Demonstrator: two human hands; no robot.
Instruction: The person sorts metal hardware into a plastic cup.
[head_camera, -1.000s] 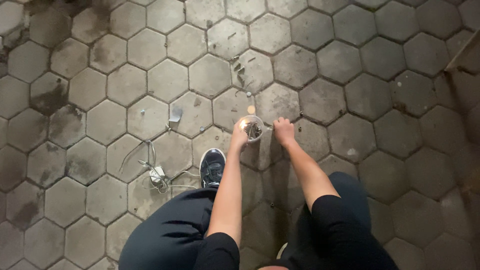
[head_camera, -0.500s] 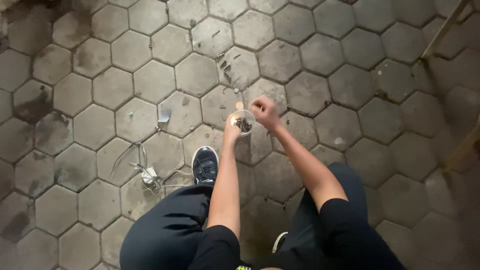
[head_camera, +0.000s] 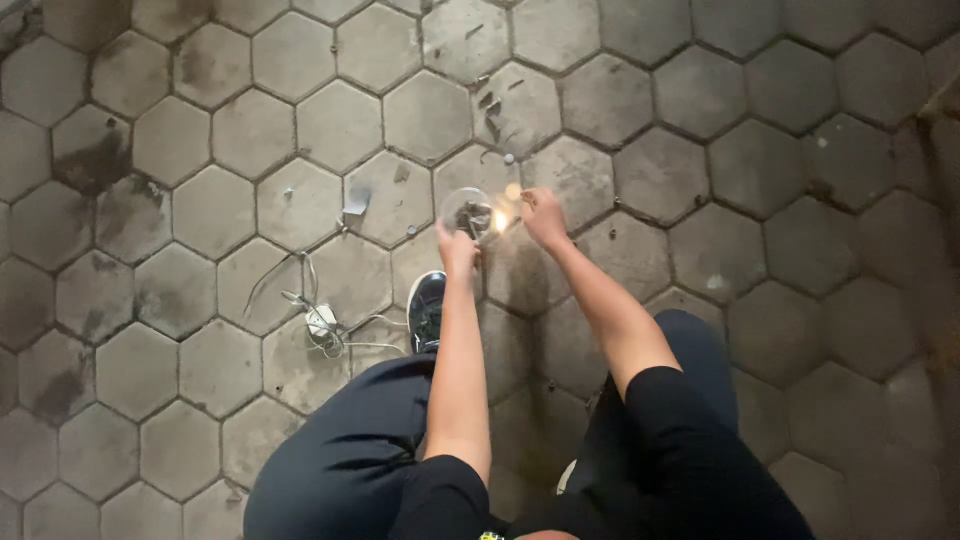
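My left hand (head_camera: 459, 250) grips the near rim of a small clear round container (head_camera: 470, 212) that holds several dark little bits. It is held low over the hexagonal paving stones (head_camera: 200, 210). My right hand (head_camera: 545, 215) is just right of the container, fingers pinched together near a small bright spot (head_camera: 512, 192) on the ground. What the fingers pinch is too small to tell. Both arms reach forward past my dark trousers.
A tangle of white cable with a small white block (head_camera: 320, 322) lies on the stones to the left. My dark shoe (head_camera: 427, 308) stands beside it. Small scraps and dark bits (head_camera: 492, 105) litter the stones beyond the container. A pale scrap (head_camera: 355, 209) lies further left.
My right hand rose from the ground to the container's rim, then settled just right of it. The left hand kept hold of the container and pushed it a little further out.
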